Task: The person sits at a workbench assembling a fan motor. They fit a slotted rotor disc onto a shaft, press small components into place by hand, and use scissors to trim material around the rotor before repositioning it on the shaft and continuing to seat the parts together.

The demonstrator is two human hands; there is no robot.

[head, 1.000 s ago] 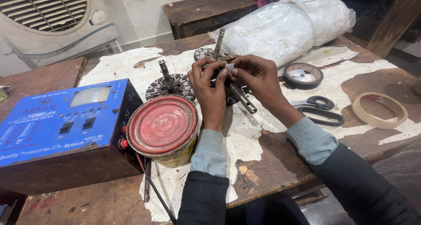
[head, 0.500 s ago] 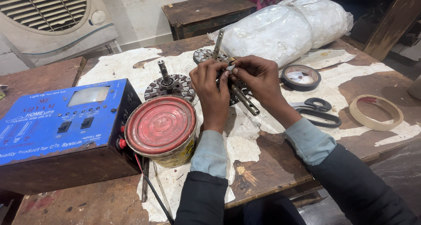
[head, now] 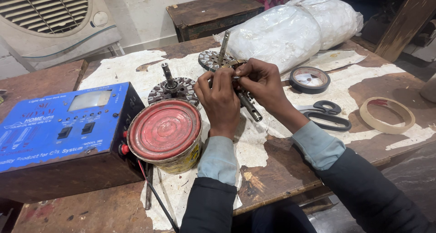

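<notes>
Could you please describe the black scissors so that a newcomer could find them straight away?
Start at the big white plastic-wrapped bundle at the table's far side and come toward the near edge. The black-handled scissors lie flat beside the right hand's wrist. Unlike the black tape roll and tan tape ring nearby, they have two finger loops.

You work at a worn brown wooden table point(head: 281, 169) covered by a torn white sheet point(head: 254, 146). On it, from your left, lie a blue electrical box point(head: 59, 128), a tin with a red lid point(head: 164, 132), a finned metal rotor with its shaft upright point(head: 174, 90), black scissors point(head: 324, 114), a dark tape roll point(head: 309, 79), a tan tape ring point(head: 387, 115) and white plastic-wrapped bundles point(head: 290, 30).
</notes>
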